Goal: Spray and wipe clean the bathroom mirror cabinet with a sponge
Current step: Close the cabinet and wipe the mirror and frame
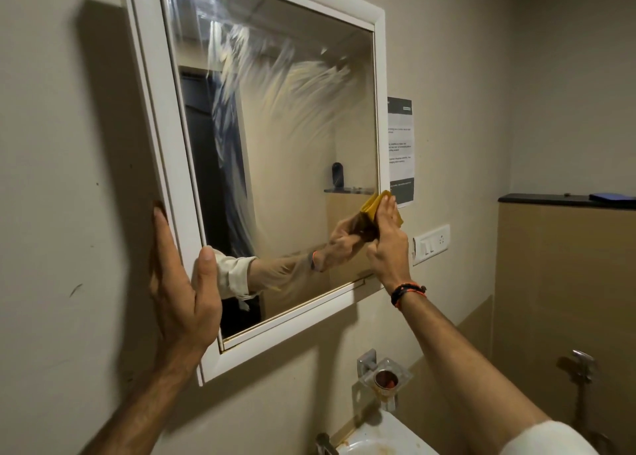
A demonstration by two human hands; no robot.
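Note:
The white-framed mirror cabinet (155, 117) hangs on the beige wall, its glass smeared with wet wipe streaks across the upper half. My right hand (387, 244) presses a yellow sponge (373, 203) flat against the glass near the lower right corner, fingers mostly straight over it. My left hand (182, 282) holds the cabinet's lower left frame edge, fingers straight along the side against the wall and thumb on the front. No spray bottle is in view.
A paper notice (401, 151) is stuck on the wall right of the cabinet, with a switch plate (432, 243) below it. A soap holder (385, 379) and white basin (378, 437) sit underneath. A dark ledge (550, 199) and a faucet (581, 361) are at right.

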